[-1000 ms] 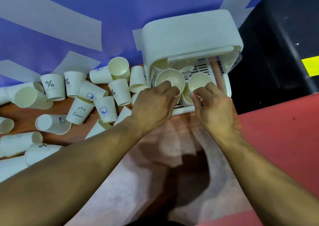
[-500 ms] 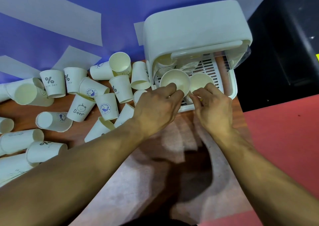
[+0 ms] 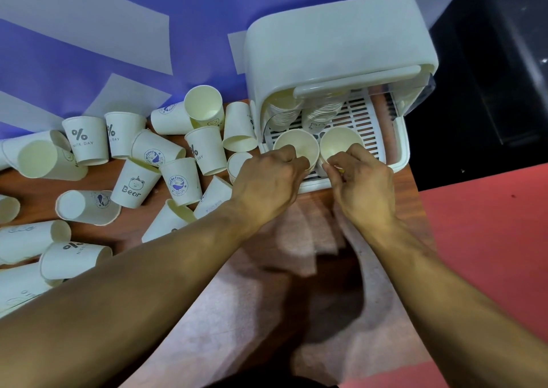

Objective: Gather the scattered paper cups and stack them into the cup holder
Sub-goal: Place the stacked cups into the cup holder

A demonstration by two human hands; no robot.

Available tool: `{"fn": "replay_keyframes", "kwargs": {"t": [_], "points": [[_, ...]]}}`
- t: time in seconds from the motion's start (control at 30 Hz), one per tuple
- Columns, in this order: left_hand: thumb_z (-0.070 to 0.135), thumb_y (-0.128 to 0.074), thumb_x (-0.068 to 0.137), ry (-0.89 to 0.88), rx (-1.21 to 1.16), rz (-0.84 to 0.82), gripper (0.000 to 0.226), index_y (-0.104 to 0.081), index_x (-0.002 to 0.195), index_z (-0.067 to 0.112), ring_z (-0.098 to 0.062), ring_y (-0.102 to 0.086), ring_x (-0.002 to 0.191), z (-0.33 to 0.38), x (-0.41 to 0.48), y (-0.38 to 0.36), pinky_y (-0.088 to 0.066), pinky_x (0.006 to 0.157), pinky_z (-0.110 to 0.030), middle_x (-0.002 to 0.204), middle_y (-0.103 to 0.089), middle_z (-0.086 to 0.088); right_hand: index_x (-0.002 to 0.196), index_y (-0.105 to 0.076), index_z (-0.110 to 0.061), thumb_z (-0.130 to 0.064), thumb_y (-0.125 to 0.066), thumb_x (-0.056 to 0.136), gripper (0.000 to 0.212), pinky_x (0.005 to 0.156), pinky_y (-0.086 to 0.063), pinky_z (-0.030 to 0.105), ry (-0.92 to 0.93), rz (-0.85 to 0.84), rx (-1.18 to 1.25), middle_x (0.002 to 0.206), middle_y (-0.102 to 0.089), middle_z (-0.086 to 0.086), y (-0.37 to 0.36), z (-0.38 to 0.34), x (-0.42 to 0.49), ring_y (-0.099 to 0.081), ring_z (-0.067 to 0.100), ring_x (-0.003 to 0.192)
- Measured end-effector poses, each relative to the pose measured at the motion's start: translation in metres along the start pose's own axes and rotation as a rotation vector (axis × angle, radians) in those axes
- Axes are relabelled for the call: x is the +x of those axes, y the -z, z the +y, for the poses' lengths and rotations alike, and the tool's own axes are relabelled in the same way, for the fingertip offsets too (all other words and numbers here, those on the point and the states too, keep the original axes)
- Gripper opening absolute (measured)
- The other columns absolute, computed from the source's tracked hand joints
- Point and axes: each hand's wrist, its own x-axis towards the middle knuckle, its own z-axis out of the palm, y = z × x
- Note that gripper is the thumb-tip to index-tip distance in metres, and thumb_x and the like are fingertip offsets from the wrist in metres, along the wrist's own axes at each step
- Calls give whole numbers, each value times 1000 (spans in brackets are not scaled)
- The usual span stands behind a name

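Head view: little is changed over the last second. The left hand (image 3: 267, 186) is still curled over the near rim of the left cup (image 3: 296, 147), and the near rim of the right cup (image 3: 338, 146) is still pinched by the right hand (image 3: 361, 186). Both cups are now seen slightly nearer the front edge of the slotted tray (image 3: 367, 121) inside the cup holder (image 3: 335, 35), and the nested stacks (image 3: 283, 115) under the lid are more exposed. The pair is judged to be in the course of being seated. Much is left to do, since many scattered cups (image 3: 181, 181) are spread over the table (image 3: 100, 180). Each held cup is pointed mouth up, base on the tray, its long axis close to upright
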Motion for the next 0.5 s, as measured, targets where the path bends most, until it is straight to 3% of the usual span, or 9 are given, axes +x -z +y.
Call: {"fn": "replay_keyframes", "kwargs": {"t": [0.17, 0.5], "points": [[26, -63, 93, 20, -4, -56, 15, -72, 87, 16, -30, -57, 55, 0, 2, -3, -31, 49, -26, 74, -57, -2, 87, -73, -8, -21, -66, 88, 14, 48, -51, 40, -7, -17, 31, 80, -59, 6, -5, 3, -2, -58, 30, 56], [31, -51, 98, 94, -42, -132, 24, -71, 95, 18, -30, -61, 70, 1, 3, -5, -36, 54, -30, 84, -57, 1, 85, -74, -7, -20, -62, 89, 18, 49, -49, 36, -24, -21, 9, 80, -59, 5, -10, 2, -1, -57, 29, 55]]}}
